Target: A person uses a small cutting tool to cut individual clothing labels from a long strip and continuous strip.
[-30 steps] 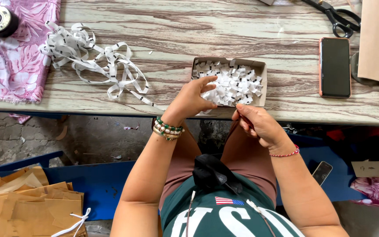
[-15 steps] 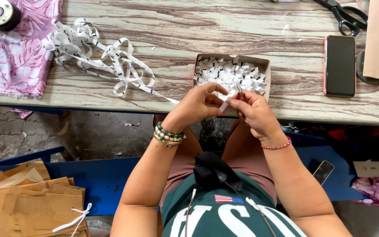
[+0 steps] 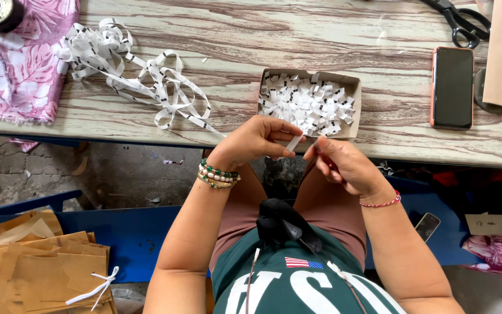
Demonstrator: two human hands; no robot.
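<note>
White paper is what the left hand pinches: a short tag held between thumb and fingers, the rest of the hand curled shut. The tag's long axis slants up toward the right hand, whose fingertips sit just beside its free end; whether they touch it I cannot tell. The right hand is loosely curled; if it holds anything, that is hidden. Directly beyond both hands lies the box of cut tags, on the table edge. Farther left of the grip trails the uncut ribbon. The left hand is nearer the tag.
</note>
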